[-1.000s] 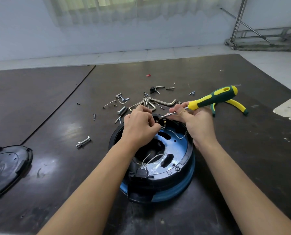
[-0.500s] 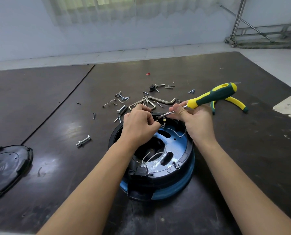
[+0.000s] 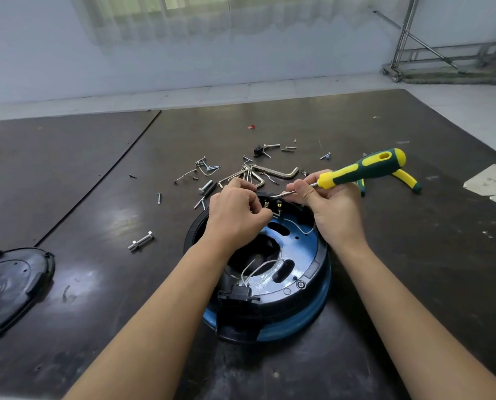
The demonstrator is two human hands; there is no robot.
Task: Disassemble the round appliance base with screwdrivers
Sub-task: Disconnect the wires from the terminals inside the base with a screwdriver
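Head view: near the tabletop's (image 3: 414, 284) front edge sits the round appliance base (image 3: 304, 255), black cover (image 3: 10, 284) already off by the left edge. At its terminals (image 3: 278, 204) the left hand's (image 3: 235, 215) curled fingers bunch, grip unclear; the right hand (image 3: 333, 209) clamps the screwdriver (image 3: 362, 168). Inner wiring (image 3: 258, 267) remains.

Pale blue-grey wall (image 3: 38, 53), sheer-curtained window (image 3: 183, 15), light tiled floor (image 3: 269, 88), metal frame (image 3: 404, 33) far right, dark worktable (image 3: 67, 168)

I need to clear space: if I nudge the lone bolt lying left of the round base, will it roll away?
Probably not far: the bolt lies on its side, and its head and what looks like a nut should stop free rolling. It looks like solid metal, so likely stiff and dense. The glossy table may let it slide.
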